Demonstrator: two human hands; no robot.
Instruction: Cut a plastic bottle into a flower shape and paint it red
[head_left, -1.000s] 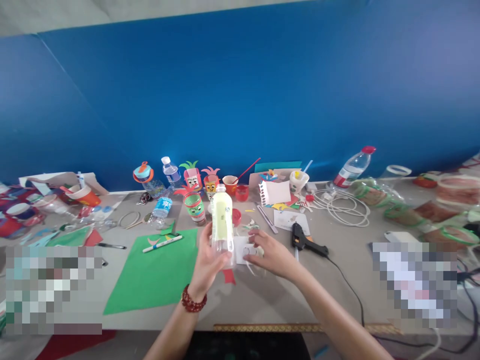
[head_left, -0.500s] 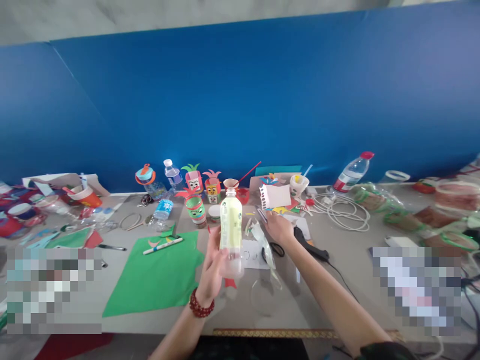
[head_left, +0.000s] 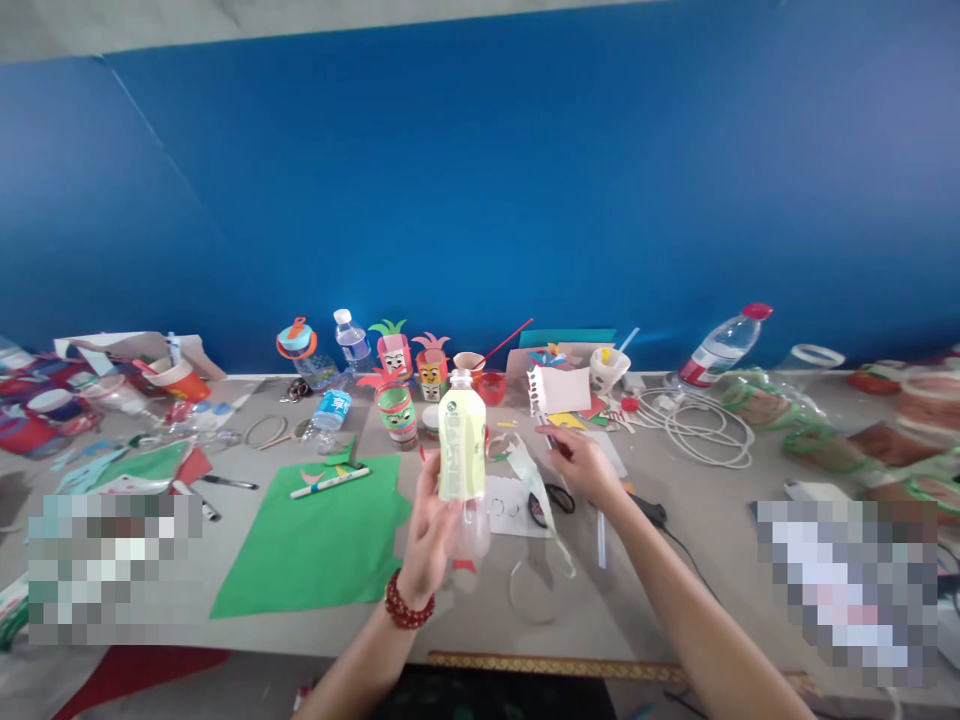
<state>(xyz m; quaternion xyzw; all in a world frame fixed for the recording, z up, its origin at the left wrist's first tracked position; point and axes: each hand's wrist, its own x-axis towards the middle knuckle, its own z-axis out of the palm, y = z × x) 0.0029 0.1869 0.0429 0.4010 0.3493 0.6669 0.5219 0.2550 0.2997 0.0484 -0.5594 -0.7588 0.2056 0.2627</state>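
Observation:
My left hand (head_left: 431,535) is wrapped round the lower part of an uncapped plastic bottle (head_left: 463,450) with a pale yellow-green label. The bottle stands nearly upright in it, above the table. To its right, my right hand (head_left: 581,462) is closed on a slim dark tool (head_left: 553,440), mostly hidden by the fingers. Black-handled scissors (head_left: 559,500) lie between the two hands, by a crumpled pale strip (head_left: 536,480) and a white sheet with drawn circles (head_left: 506,508). A clear plastic ring (head_left: 529,590) is nearer the front.
A green sheet (head_left: 315,550) bearing a white marker (head_left: 330,483) lies left. Behind are decorated cups (head_left: 397,412), a spiral notepad (head_left: 562,390) and a white cup (head_left: 607,370). Right are a coiled white cable (head_left: 705,430), a red-capped bottle (head_left: 724,350) and a black glue gun (head_left: 649,510).
My right hand has drawn back slightly to the right and down with the slim tool. The bottle has turned a little in my left hand. The view has shifted slightly.

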